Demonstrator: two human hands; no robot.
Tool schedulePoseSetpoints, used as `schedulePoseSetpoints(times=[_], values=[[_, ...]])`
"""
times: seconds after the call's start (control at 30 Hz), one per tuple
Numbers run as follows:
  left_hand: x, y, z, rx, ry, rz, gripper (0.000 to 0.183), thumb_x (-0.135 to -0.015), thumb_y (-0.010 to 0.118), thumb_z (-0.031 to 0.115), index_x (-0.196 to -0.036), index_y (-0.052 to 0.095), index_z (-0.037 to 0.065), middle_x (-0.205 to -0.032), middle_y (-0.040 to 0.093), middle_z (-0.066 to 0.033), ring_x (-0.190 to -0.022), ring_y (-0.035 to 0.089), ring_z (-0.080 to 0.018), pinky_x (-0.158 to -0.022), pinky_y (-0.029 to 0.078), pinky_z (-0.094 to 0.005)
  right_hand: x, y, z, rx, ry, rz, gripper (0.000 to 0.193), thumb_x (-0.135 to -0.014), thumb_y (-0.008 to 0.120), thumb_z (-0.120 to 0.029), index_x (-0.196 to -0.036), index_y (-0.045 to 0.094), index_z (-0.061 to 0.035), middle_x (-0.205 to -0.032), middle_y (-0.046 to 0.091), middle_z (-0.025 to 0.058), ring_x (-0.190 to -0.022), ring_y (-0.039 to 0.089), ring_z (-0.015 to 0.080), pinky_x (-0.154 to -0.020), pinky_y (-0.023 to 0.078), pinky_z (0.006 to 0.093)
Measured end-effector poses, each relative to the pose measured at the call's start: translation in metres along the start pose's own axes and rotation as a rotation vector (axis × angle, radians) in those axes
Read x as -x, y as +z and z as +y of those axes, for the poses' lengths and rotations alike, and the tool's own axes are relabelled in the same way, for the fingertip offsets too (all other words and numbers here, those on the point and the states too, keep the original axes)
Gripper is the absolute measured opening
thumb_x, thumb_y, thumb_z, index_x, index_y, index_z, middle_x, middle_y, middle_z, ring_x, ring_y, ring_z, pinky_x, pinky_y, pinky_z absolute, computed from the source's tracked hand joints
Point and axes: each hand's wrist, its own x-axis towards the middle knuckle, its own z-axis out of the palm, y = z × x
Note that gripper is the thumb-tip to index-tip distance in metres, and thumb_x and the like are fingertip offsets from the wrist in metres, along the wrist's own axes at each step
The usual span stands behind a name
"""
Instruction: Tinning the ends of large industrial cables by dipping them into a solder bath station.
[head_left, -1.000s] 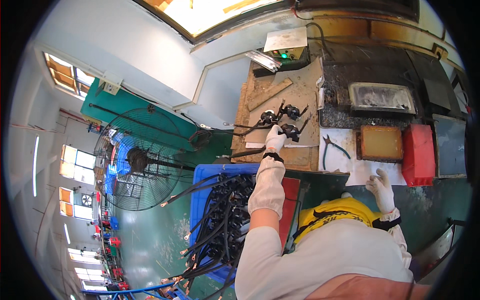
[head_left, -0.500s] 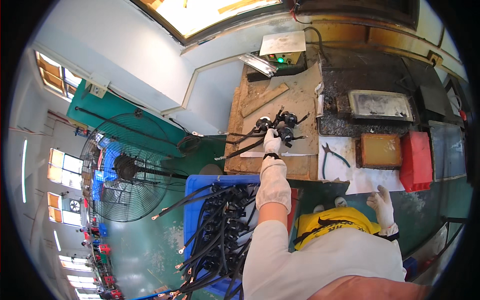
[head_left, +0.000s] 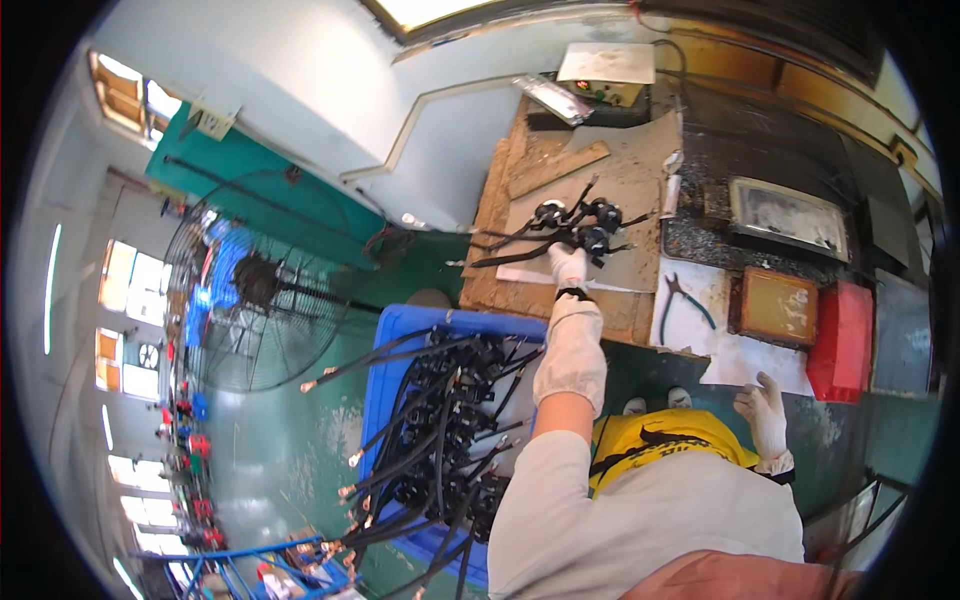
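My left hand (head_left: 568, 265), in a white glove, reaches across to the workbench. Its fingers are closed at the near side of a small cluster of black cable parts (head_left: 597, 240), round black housings with thick cable leads; the fingertips are partly hidden against them. Another of these parts, with a pale round top (head_left: 549, 212), lies just beyond the hand. Off the bench's near edge, my gloved right hand (head_left: 763, 415) hangs in the air, fingers loosely curled and apart, holding nothing. Green-handled pliers (head_left: 690, 302) rest on white paper between the two hands.
A blue bin (head_left: 385, 375) full of black cable parts stands left of me, leads sticking over its rim. Along the bench are an amber-filled tray (head_left: 778, 306), a red bin (head_left: 840, 340), a metal-rimmed pot (head_left: 788, 218) and a control box (head_left: 606, 80). A large fan (head_left: 258, 280) stands left.
My view has tilted, so the bench sits further right and higher. The control box's lamp went from green to red. My left hand stays at the cable parts; my right hand hardly moved.
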Motion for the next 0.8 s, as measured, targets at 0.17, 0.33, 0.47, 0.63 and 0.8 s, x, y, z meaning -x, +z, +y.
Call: schedulePoseSetpoints(times=[0.17,0.33,0.47,0.63,0.8], values=[[0.05,0.017,0.031,0.025,-0.033,0.267,0.05,-0.075,0.066,0.023,-0.115,0.048,0.0,-0.107,0.056,-0.0239,-0.103,0.053,-0.0381,-0.089,0.041,-0.0449,-0.015,-0.016,-0.006,0.063,0.012,-0.015,0.045,-0.091,0.051,-0.01,-0.131,0.033,0.0,-0.1,0.052,0.0092,-0.082,0.055,0.0148,-0.074,0.049,0.0263],[0.139,-0.019,0.063,0.318,0.301,-0.035,0.033,-0.085,0.058,0.02,-0.111,0.052,0.001,-0.104,0.059,-0.0142,-0.098,0.056,-0.0225,-0.087,0.043,-0.0322,-0.037,-0.012,-0.024,0.153,0.078,-0.171,0.041,-0.09,0.051,-0.009,-0.128,0.037,-0.0005,-0.1,0.053,0.0087,-0.082,0.056,0.0144,-0.072,0.049,0.0252],[0.215,-0.049,0.051,0.476,0.13,-0.435,0.022,-0.089,0.054,0.016,-0.105,0.056,0.001,-0.086,0.061,-0.0053,-0.076,0.058,-0.0117,-0.071,0.048,-0.0252,-0.058,0.003,-0.027,0.278,0.144,-0.372,0.036,-0.09,0.051,-0.008,-0.124,0.041,0.0001,-0.099,0.053,0.0086,-0.08,0.055,0.0136,-0.07,0.048,0.0243],[0.291,-0.079,0.022,0.411,-0.107,-0.138,0.023,-0.087,0.054,0.019,-0.102,0.056,0.003,-0.078,0.06,-0.0042,-0.068,0.058,-0.0106,-0.064,0.048,-0.0254,-0.068,0.027,-0.035,0.53,0.169,-0.653,0.033,-0.091,0.051,-0.009,-0.121,0.043,0.0012,-0.099,0.052,0.0085,-0.076,0.052,0.0114,-0.065,0.046,0.0235],[0.344,-0.085,-0.003,0.538,-0.158,0.056,0.024,-0.091,0.053,0.018,-0.108,0.054,0.001,-0.087,0.059,-0.0048,-0.078,0.058,-0.0107,-0.07,0.049,-0.0247,-0.101,0.017,-0.03,0.772,0.23,-0.788,0.036,-0.089,0.052,-0.01,-0.121,0.044,0.0038,-0.101,0.055,0.012,-0.085,0.059,0.0171,-0.073,0.052,0.0266]])
